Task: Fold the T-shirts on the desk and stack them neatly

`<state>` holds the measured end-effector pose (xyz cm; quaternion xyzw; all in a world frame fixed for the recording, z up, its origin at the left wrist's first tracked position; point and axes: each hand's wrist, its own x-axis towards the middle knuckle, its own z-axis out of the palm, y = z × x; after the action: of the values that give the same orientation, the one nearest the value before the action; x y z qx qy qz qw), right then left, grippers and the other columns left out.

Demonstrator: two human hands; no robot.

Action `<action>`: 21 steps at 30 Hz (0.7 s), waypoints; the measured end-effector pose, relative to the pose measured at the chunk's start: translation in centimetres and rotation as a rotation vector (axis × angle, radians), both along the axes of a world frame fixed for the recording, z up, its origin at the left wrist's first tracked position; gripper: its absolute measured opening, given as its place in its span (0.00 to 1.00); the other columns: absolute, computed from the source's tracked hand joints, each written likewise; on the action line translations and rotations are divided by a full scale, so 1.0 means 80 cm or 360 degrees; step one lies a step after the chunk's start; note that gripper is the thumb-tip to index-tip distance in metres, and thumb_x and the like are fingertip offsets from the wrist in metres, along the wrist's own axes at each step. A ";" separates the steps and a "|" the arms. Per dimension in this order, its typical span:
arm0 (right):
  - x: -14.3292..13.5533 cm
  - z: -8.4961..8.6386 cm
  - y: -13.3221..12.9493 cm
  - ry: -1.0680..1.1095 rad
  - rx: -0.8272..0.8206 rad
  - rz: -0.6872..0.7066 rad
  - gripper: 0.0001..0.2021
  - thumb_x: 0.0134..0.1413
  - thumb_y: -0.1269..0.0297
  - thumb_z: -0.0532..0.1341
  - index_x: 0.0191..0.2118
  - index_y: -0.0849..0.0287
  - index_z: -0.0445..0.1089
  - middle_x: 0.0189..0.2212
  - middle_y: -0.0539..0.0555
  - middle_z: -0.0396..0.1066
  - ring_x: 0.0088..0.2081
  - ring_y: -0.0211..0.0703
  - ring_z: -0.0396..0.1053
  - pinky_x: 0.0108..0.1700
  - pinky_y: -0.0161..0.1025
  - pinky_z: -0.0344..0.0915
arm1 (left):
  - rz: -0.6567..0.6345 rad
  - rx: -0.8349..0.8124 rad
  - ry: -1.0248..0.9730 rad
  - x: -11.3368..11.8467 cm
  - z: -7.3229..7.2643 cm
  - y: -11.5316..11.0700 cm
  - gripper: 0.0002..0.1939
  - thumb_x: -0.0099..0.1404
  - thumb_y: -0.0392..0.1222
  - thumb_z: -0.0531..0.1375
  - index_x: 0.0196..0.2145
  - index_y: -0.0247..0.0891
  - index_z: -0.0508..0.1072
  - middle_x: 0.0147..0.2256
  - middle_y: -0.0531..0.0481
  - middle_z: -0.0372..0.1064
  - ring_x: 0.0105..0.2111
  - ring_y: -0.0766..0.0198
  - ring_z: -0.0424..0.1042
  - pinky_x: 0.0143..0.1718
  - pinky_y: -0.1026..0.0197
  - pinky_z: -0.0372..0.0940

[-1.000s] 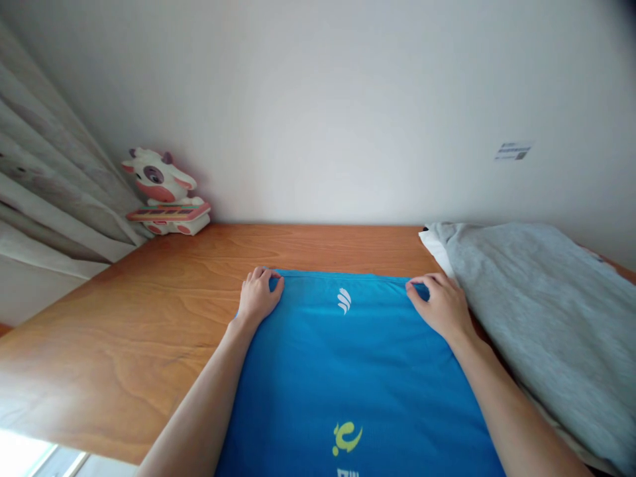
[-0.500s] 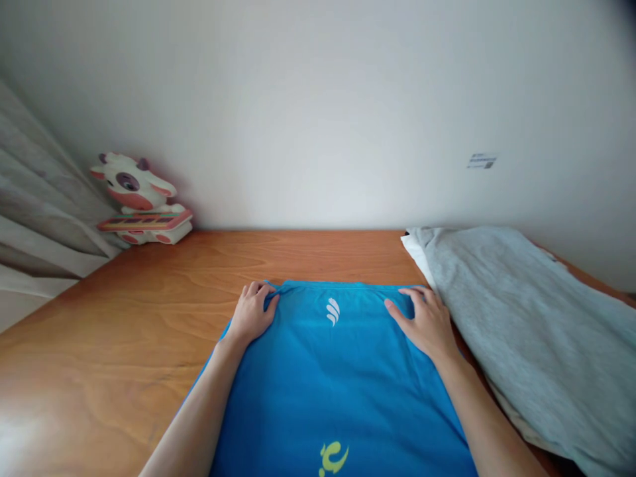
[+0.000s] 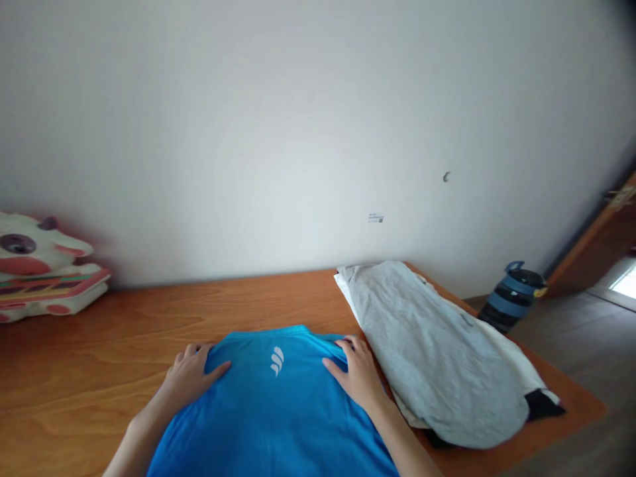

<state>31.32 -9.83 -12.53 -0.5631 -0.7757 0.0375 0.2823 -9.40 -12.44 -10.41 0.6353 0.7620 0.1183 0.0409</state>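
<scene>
A blue shirt lies spread before me, a white leaf-like mark near its top edge. At its upper left corner rests my left hand, the thumb on the cloth and the fingers by the edge. My right hand touches the upper right corner, thumb spread away from the fingers. Both hands look open; the cloth is slightly rumpled beside the right fingers. The lower part of the shirt runs out of view.
Grey and white folded clothes lie in a pile on the wooden table, close to my right hand. Behind the pile stands a blue and dark bottle. A cow-shaped toy keyboard sits at the far left, against the white wall.
My view has turned right and up, bringing the bottle and a doorway into sight. Both hands remain at the shirt's top corners, slightly closer together; its top edge is now less straight.
</scene>
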 end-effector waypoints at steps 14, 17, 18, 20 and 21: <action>0.023 0.027 -0.035 -0.0008 -0.0213 -0.0069 0.12 0.68 0.71 0.50 0.42 0.60 0.71 0.41 0.63 0.77 0.43 0.54 0.76 0.45 0.43 0.68 | -0.0275 -0.0127 -0.0286 0.070 0.045 0.073 0.14 0.67 0.44 0.49 0.44 0.41 0.72 0.43 0.39 0.81 0.47 0.47 0.80 0.50 0.50 0.69; 0.026 0.035 -0.040 0.0177 -0.0451 -0.0103 0.13 0.71 0.63 0.51 0.48 0.62 0.70 0.40 0.64 0.79 0.43 0.54 0.79 0.43 0.41 0.69 | -0.0229 -0.0078 -0.0349 0.088 0.028 0.087 0.14 0.70 0.44 0.45 0.42 0.42 0.69 0.42 0.40 0.80 0.46 0.49 0.80 0.50 0.51 0.70; 0.025 0.040 -0.041 0.0204 -0.0539 -0.0118 0.15 0.68 0.57 0.56 0.50 0.63 0.71 0.41 0.66 0.80 0.44 0.57 0.79 0.43 0.42 0.69 | -0.0203 -0.0054 -0.0370 0.094 0.023 0.091 0.14 0.70 0.45 0.44 0.43 0.42 0.68 0.43 0.41 0.80 0.46 0.49 0.80 0.49 0.51 0.70; 0.020 0.051 -0.042 0.0161 -0.0697 -0.0128 0.23 0.57 0.49 0.66 0.49 0.63 0.73 0.43 0.67 0.80 0.47 0.62 0.78 0.45 0.45 0.70 | -0.0153 0.0020 -0.0413 0.105 0.018 0.099 0.15 0.71 0.46 0.44 0.45 0.42 0.67 0.44 0.41 0.80 0.47 0.49 0.79 0.49 0.51 0.70; 0.018 0.056 -0.042 0.0106 -0.0758 -0.0115 0.23 0.53 0.49 0.69 0.47 0.62 0.75 0.44 0.67 0.80 0.48 0.63 0.78 0.46 0.46 0.70 | -0.0133 0.0071 -0.0426 0.110 0.018 0.102 0.15 0.71 0.47 0.44 0.46 0.42 0.66 0.46 0.41 0.79 0.49 0.49 0.79 0.50 0.51 0.70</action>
<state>32.73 -13.23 -8.07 -0.6397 -0.7146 0.2278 0.1681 -0.61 -4.28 -8.96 0.6457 0.7199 0.2170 0.1330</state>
